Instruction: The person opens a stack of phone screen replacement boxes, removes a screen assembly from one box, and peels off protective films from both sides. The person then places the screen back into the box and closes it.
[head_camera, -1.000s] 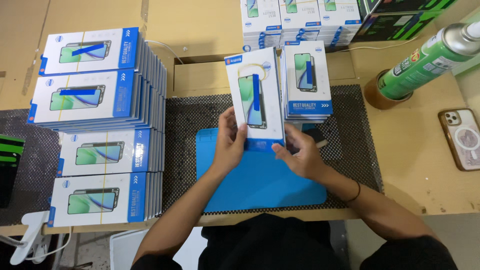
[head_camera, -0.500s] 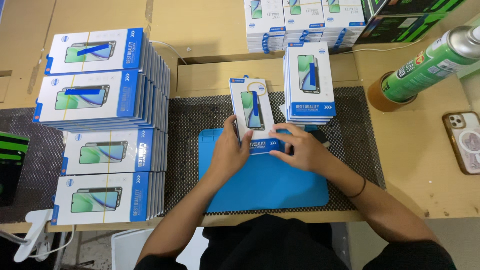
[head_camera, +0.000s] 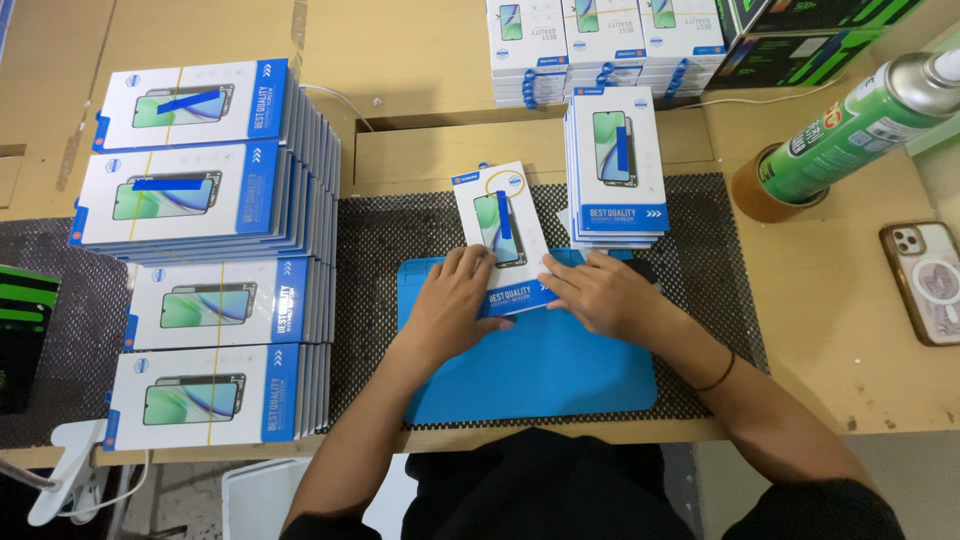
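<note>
A flat white and blue box (head_camera: 503, 232) with a phone screen pictured on it lies on the far edge of a blue mat (head_camera: 540, 365), tilted slightly. A rubber band loops over its top end. My left hand (head_camera: 452, 305) grips its lower left side. My right hand (head_camera: 600, 292) holds its lower right corner. Just right of it stands a stack of like boxes (head_camera: 617, 170).
Four tall stacks of the same boxes (head_camera: 210, 250) fill the left side on black mesh matting (head_camera: 385, 240). More boxes (head_camera: 590, 45) sit at the back. A green spray can (head_camera: 850, 130) and a phone (head_camera: 925, 280) lie at the right.
Both hands have lowered the box from upright in the air down flat onto the mat's far edge.
</note>
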